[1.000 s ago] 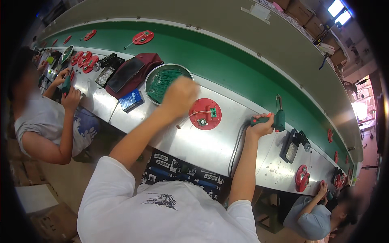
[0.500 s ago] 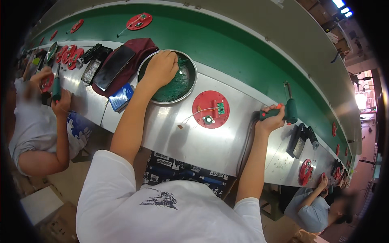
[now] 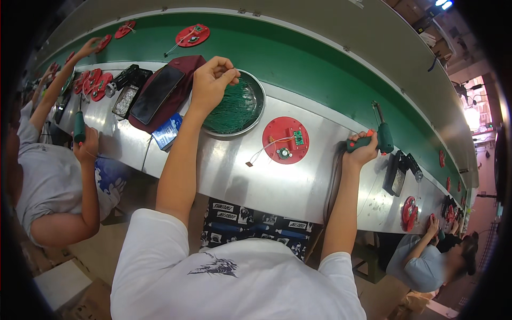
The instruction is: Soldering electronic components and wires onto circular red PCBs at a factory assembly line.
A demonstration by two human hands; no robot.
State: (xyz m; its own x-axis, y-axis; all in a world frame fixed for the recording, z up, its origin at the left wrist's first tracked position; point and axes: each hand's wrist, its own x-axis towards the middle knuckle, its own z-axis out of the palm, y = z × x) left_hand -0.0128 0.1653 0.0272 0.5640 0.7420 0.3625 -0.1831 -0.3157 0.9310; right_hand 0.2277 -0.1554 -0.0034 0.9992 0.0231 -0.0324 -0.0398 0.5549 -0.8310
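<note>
My left hand (image 3: pixel 214 84) is above the near left rim of a round metal bowl (image 3: pixel 258 114), its thumb and fingertips pinched. Whatever it pinches, if anything, is too small to make out. Many thin green wires (image 3: pixel 232 109) lie in the bowl. My right hand (image 3: pixel 362 152) grips a dark green soldering gun (image 3: pixel 385 140) with an orange-red trigger, its metal tip pointing up and away. Between my hands, on the metal table, lies a red disc (image 3: pixel 277 130) carrying a small green circuit board (image 3: pixel 298 137), a round black part and thin wires with a connector.
A maroon cloth (image 3: pixel 188 74) with a black phone (image 3: pixel 157 94) on it lies left of the bowl, beside a blue packet (image 3: pixel 168 131). Red discs (image 3: pixel 193 36) sit along the green belt (image 3: pixel 298 69). A black box (image 3: pixel 395 173) stands at right. Co-workers sit on both sides.
My left hand has lifted from the wires in the bowl toward its left side, fingers pinched. The soldering gun stays in my right hand. The co-worker at left now reaches to the belt.
</note>
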